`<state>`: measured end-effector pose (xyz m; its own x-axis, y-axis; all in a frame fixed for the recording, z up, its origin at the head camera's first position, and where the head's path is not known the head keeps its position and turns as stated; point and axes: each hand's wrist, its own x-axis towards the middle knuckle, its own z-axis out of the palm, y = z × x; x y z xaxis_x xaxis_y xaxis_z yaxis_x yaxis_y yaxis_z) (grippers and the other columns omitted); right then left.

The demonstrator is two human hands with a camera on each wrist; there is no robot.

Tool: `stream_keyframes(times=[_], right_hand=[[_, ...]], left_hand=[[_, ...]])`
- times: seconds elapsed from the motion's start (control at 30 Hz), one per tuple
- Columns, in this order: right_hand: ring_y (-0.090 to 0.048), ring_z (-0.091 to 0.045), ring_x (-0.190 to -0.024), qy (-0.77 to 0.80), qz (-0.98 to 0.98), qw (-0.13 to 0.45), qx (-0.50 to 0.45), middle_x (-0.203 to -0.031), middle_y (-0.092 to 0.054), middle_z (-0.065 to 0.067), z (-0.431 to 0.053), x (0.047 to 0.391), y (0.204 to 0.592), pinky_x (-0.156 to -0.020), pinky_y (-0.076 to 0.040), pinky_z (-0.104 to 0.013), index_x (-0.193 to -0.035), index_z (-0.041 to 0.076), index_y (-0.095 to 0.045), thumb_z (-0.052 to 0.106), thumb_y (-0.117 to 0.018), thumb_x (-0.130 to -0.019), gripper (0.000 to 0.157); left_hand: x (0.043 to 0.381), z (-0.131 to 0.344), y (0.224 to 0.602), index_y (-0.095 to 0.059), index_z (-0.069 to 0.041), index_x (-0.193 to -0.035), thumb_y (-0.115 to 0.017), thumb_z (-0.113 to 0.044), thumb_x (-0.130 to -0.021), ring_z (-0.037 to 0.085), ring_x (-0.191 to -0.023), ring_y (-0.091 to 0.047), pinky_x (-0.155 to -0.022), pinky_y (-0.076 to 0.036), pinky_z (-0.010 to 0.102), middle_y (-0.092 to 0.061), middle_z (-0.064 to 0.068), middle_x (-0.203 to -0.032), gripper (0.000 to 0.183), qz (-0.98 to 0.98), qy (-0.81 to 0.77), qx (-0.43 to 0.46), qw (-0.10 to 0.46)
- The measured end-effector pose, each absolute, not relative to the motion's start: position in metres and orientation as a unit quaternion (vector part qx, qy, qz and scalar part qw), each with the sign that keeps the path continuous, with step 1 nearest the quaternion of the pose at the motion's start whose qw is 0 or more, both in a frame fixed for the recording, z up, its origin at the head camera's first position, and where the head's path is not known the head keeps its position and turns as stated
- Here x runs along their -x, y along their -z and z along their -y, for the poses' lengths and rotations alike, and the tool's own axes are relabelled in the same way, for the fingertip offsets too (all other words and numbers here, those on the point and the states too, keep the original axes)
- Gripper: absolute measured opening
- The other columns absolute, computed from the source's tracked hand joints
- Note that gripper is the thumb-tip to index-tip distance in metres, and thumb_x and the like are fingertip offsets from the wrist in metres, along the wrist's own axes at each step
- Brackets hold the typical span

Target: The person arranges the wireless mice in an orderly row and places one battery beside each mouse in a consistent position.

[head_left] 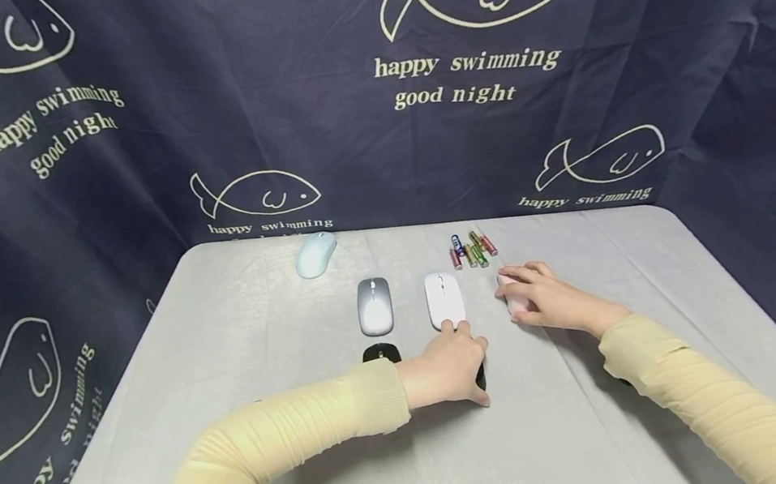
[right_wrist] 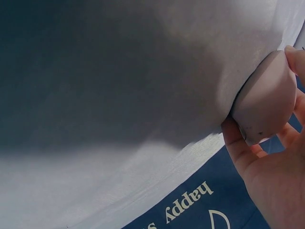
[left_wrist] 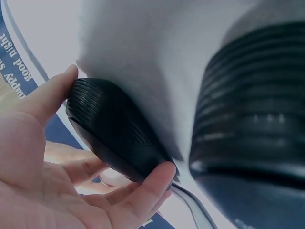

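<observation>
My left hand [head_left: 447, 367] grips a black computer mouse [left_wrist: 114, 126], thumb at one end and fingertips at the other. In the head view that mouse is mostly hidden under the hand, just in front of a white mouse [head_left: 444, 298]. Fingertips of this hand reach the white mouse's near end. Over to the right, my right hand [head_left: 556, 300] holds a pale pink mouse [right_wrist: 268, 98] by its sides, thumb and fingers around it, low at the tabletop. A second black mouse [head_left: 379, 351] lies partly covered by the left sleeve.
On the grey-white table [head_left: 280, 313], a silver-grey mouse [head_left: 375, 309] lies left of the white one. A light blue mouse [head_left: 316, 255] sits near the back edge. Several small coloured batteries [head_left: 491, 245] are grouped at the back right. A dark curtain [head_left: 359, 131] hangs behind the table.
</observation>
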<state>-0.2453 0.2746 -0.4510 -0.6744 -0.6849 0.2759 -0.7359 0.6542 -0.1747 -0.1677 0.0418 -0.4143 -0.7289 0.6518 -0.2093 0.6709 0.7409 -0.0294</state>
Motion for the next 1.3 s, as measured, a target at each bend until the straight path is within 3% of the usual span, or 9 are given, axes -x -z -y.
stream_keyframes(times=[0.3,0.63,0.9,1.0,1.3], right_hand=[[-0.042,-0.050,-0.112,-0.138,0.906,0.089,-0.390,-0.129,-0.051,-0.028,-0.274,0.245,0.450,-0.094,-0.035,-0.058,-0.109,0.006,-0.066,0.014,-0.076,-0.074,0.038],[-0.042,-0.049,-0.116,-0.127,0.911,0.079,-0.384,-0.132,-0.051,-0.026,-0.273,0.245,0.449,-0.097,-0.033,-0.056,-0.111,0.007,-0.065,0.018,-0.076,-0.075,0.039],[-0.040,-0.049,-0.116,-0.126,0.915,0.071,-0.375,-0.133,-0.049,-0.026,-0.273,0.245,0.449,-0.097,-0.033,-0.057,-0.111,0.007,-0.065,0.018,-0.075,-0.075,0.039],[-0.040,-0.048,-0.116,-0.125,0.918,0.068,-0.370,-0.134,-0.049,-0.026,-0.273,0.244,0.448,-0.097,-0.033,-0.057,-0.112,0.008,-0.065,0.018,-0.075,-0.076,0.039],[-0.039,-0.048,-0.116,-0.125,0.919,0.066,-0.368,-0.135,-0.048,-0.025,-0.271,0.243,0.447,-0.098,-0.034,-0.058,-0.113,0.008,-0.065,0.018,-0.075,-0.077,0.039]], left_hand=[[0.172,-0.036,0.409,-0.056,-0.016,-0.128,-0.074,-0.066,-0.064,0.021,-0.096,-0.052,-0.068,-0.054,0.027,-0.057,0.008,-0.116,0.083,-0.924,0.046,-0.364,0.112],[0.177,-0.010,0.394,-0.056,-0.015,-0.127,-0.080,-0.055,-0.065,0.022,-0.097,-0.053,-0.076,-0.053,0.029,-0.056,0.006,-0.114,0.078,-0.930,-0.017,-0.349,0.116],[0.183,0.027,0.378,-0.048,-0.010,-0.137,-0.081,-0.047,-0.067,0.031,-0.119,-0.047,-0.099,-0.047,0.039,-0.047,0.013,-0.137,0.085,-0.940,-0.089,-0.311,0.112],[0.182,0.042,0.374,-0.048,-0.011,-0.137,-0.082,-0.043,-0.068,0.033,-0.125,-0.043,-0.102,-0.045,0.044,-0.043,0.014,-0.140,0.084,-0.940,-0.123,-0.299,0.109],[0.179,0.082,0.390,-0.047,-0.013,-0.137,-0.082,-0.042,-0.068,0.033,-0.132,-0.035,-0.108,-0.038,0.045,-0.036,0.015,-0.146,0.083,-0.921,-0.181,-0.333,0.086]])
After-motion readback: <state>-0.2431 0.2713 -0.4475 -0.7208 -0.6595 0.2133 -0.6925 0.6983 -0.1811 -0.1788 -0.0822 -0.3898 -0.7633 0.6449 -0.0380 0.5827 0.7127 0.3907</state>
